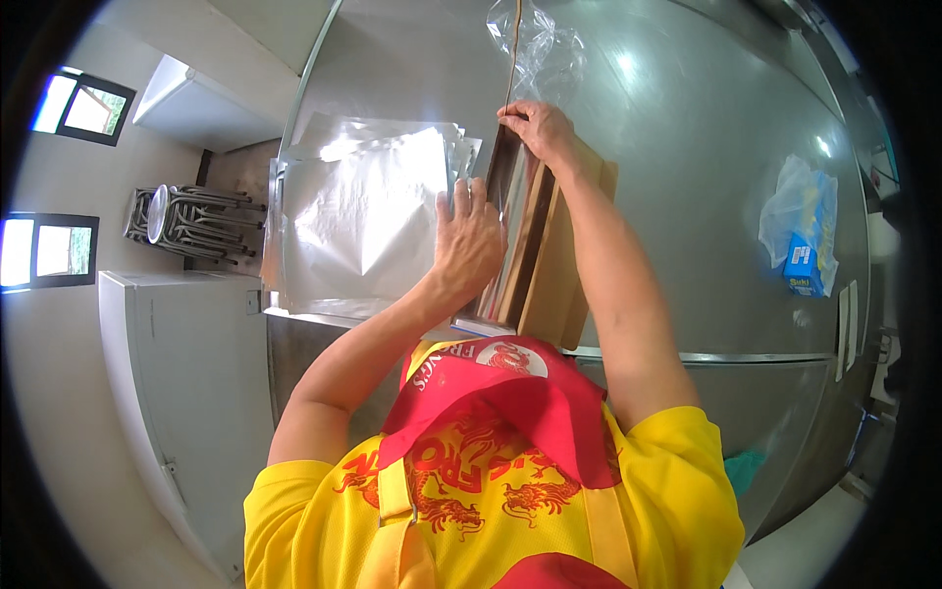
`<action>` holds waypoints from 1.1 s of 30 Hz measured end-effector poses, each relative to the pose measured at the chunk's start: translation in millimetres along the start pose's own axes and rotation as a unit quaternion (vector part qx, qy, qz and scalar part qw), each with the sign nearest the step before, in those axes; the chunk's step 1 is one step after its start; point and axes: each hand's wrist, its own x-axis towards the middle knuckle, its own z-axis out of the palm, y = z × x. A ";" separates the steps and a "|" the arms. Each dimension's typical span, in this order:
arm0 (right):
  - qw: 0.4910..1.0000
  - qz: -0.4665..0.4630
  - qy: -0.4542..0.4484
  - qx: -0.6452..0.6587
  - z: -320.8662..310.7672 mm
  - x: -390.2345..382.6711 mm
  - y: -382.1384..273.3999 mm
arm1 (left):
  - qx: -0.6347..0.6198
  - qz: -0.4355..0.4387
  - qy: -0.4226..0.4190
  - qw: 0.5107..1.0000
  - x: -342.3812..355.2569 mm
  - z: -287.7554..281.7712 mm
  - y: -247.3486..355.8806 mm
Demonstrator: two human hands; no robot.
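A stack of shiny silver foil sheets lies flat on the steel table, left of a long box of brown cardboard. Along the box's left side runs a dark, glossy strip with a reflective face. My left hand rests palm down with fingers stretched out, between the foil stack and the box. At the box's far end, my right hand has thumb and fingertips pinched together by the dark strip. What lies between those fingertips is too small to make out.
Crumpled clear plastic lies beyond the box, with a thin brown cord beside it. A blue box with a clear bag stands on the table's right. Stacked metal stools and a white cabinet are at the left.
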 end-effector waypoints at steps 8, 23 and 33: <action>1.000 -0.014 0.015 0.000 0.4 -2.0 -4.6 | -0.196 -0.177 -0.048 0.963 29.7 15.2 -20.5; 1.000 -0.006 0.006 0.027 -3.2 -3.6 -0.2 | -0.536 -0.318 0.076 0.778 47.0 -245.1 -189.7; 1.000 0.019 -0.001 0.025 -3.4 -5.9 1.7 | -0.311 -0.417 -0.034 0.853 3.1 -162.5 -285.2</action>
